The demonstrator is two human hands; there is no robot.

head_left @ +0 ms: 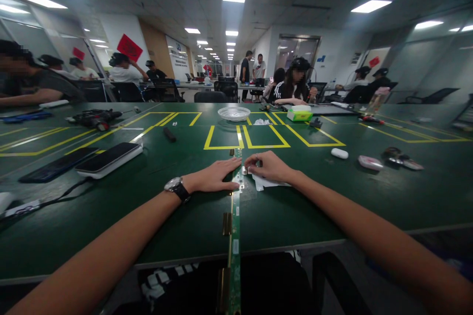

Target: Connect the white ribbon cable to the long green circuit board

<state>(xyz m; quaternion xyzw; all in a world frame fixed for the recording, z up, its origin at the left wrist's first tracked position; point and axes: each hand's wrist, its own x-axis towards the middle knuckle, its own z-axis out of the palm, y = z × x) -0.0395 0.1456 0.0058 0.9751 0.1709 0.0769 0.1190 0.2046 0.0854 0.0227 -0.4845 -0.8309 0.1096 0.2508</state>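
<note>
**Both hands on a long circuit strip at the desk's near edge**

A long, narrow green circuit board strip (235, 216) lies on the dark green desk (295, 206), running straight away from the person. Its near end overhangs the desk's front edge above the lap, and its far end reaches almost to the yellow taped boxes (246, 139).

The left hand (216, 177), with a wristwatch (177, 188) on its wrist, lies flat with fingers stretched out, palm down, fingertips resting on the strip near its far end. The right hand (269, 166) sits just on the other side of the strip, fingers curled, thumb and forefinger pinched on something small at the strip's edge; what it pinches is too small to make out. Under that hand lies a white scrap of paper or cloth (264, 183), touching the strip.

To the left on the desk lie a smartphone on a white power bank (109, 158), beside a second dark phone (55, 166), with a black cable trailing toward the edge. Farther back are a clear shallow dish (234, 113), a green and white box (299, 114), a short black cylinder (169, 134), and a black and red tool (94, 118). To the right sit a white earbud case (339, 153) and a pale pink case (370, 162).

Other people sit at the desk's far side and left end.
</note>
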